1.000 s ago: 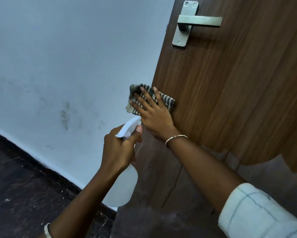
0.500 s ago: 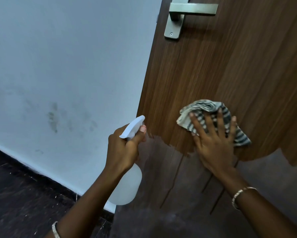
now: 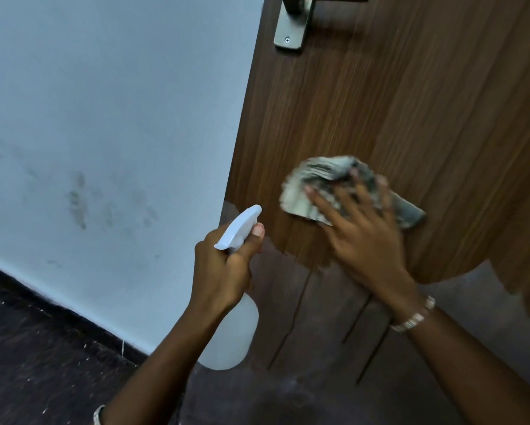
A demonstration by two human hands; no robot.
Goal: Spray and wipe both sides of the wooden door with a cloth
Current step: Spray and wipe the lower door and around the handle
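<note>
The brown wooden door (image 3: 411, 102) fills the right half of the head view; its lower part looks darker, with drip streaks running down. My right hand (image 3: 362, 228) presses a striped grey-and-white cloth (image 3: 316, 185) flat against the door with spread, straight fingers; the cloth is blurred by motion. My left hand (image 3: 224, 268) grips the neck of a white spray bottle (image 3: 230, 342), thumb beside the white spray head, just left of the door's edge.
A metal handle plate (image 3: 291, 29) sits at the top of the door. A pale blue wall (image 3: 104, 118) with dark smudges stands to the left, above a dark floor (image 3: 27, 363) with specks of debris.
My right hand swept the cloth from the door's left edge to the right and down, then back a little leftward. The left hand kept the bottle nearly still. The view tilted down.
</note>
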